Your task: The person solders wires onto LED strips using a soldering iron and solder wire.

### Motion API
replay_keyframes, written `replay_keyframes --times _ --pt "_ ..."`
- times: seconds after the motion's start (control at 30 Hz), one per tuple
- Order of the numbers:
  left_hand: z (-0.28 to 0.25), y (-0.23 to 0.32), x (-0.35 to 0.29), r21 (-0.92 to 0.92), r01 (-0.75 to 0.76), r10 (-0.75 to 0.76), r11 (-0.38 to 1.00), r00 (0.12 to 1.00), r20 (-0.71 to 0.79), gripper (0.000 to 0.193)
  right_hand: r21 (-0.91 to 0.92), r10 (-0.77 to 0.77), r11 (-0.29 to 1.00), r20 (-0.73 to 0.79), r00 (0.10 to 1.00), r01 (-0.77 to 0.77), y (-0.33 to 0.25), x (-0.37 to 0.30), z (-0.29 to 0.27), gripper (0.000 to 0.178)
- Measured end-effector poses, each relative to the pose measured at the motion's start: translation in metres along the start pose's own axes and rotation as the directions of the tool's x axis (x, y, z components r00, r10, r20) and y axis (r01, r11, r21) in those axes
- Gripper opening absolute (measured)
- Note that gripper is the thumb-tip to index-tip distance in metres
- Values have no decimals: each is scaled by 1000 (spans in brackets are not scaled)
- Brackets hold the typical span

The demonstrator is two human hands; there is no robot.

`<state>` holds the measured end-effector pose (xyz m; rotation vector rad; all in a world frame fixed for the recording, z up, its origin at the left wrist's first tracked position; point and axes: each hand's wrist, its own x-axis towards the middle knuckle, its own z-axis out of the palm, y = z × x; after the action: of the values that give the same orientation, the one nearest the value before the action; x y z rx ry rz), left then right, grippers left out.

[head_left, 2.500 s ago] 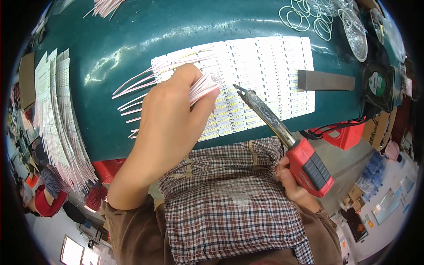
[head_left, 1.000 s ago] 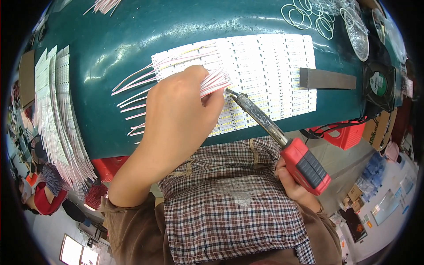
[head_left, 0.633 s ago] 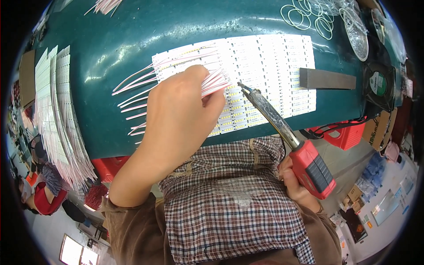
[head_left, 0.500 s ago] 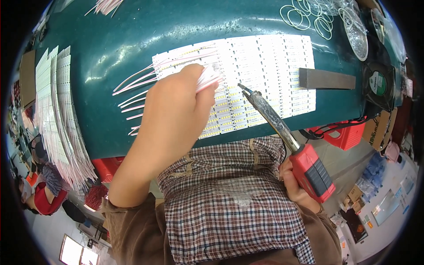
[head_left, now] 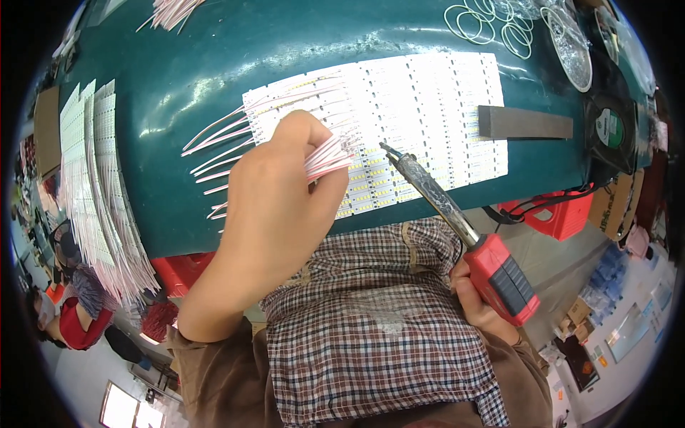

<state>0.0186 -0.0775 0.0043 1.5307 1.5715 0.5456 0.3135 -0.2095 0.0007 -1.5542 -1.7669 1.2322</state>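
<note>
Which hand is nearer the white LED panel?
Left. The left hand is over the left part of the panel, holding wires; the right hand is off its near edge, gripping the iron, whose tip reaches over it.

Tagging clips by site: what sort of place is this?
Likely an electronics assembly workshop: the right hand holds a soldering iron, the left hand pinches thin wires over apparent LED strips, and more wired strips lie bunched at left.
</note>
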Motion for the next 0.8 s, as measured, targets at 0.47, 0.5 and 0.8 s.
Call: replay_keyframes --times 0.47,0.5,0.8 --pt "17 -1 4 171 -32 53 985 991 -119 22 -2 -43 999 -7 999 43 -4 13 8 24" --pt "17 0 4 184 -32 53 982 992 -112 22 -3 -42 999 -7 999 42 -4 13 8 24" --pt "18 -2 4 210 -38 63 977 991 -115 21 -23 -40 999 18 999 40 -3 17 11 22"
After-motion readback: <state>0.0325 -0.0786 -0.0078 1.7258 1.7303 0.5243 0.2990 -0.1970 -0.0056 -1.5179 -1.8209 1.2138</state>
